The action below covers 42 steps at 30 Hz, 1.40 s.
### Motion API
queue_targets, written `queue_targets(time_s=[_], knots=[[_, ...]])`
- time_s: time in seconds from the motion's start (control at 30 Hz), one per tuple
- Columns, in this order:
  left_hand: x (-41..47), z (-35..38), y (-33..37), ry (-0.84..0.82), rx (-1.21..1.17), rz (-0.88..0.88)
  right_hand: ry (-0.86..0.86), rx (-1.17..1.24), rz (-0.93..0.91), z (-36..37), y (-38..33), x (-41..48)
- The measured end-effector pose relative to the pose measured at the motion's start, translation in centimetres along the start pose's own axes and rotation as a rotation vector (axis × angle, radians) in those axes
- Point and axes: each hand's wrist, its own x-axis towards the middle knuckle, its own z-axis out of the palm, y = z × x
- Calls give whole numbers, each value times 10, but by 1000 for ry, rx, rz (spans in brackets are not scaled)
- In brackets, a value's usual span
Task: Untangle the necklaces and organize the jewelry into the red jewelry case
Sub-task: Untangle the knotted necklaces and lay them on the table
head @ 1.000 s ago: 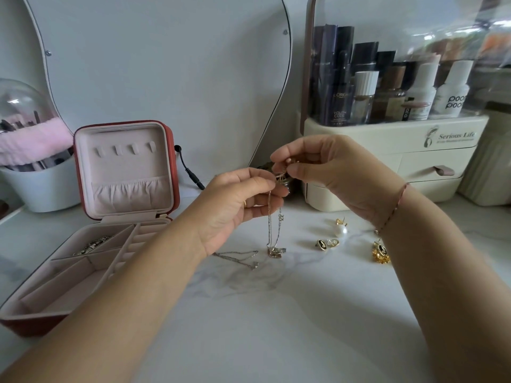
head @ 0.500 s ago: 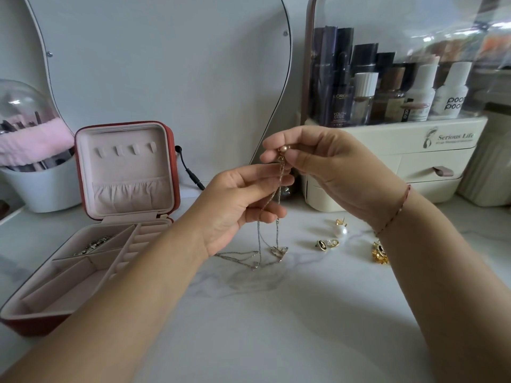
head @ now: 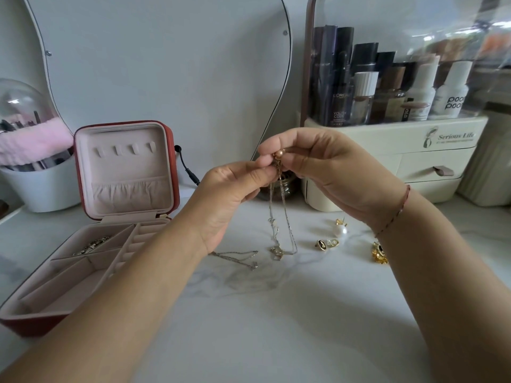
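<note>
A: Both busy: left hand (head: 229, 194) and right hand (head: 331, 172) pinch the necklaces (head: 279, 217) up top; tails on counter (head: 276, 313).
B: Untangling step. Next I'd tease strands apart, then load the case (head: 36, 324).

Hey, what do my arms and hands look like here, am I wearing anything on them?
Both forearms are bare, with no sleeves in view. On the left hand I can see nothing worn. The right hand has a thin reddish cord bracelet around its wrist.
</note>
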Motion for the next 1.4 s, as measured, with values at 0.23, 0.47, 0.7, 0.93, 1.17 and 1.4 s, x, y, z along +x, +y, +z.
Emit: queue_targets(time_s=[0.23, 0.47, 0.7, 0.93, 1.17, 1.4], knots=[[0, 5, -1, -52, -101, -33, 37, -40, 11, 1, 2, 1], [3, 4, -2, -74, -66, -47, 116, -110, -28, 1, -2, 0], [3, 3, 0, -43, -135, -54, 206, -145, -33, 0, -5, 0], [3, 2, -1, -56, -159, -33, 265, -33, 103, 4, -4, 2], [5, 0, 0, -39, -147, -11, 258, 58, 255, 11, 4, 5], [6, -6, 1, -11, -147, -29, 184, 57, 282, 6, 3, 2]])
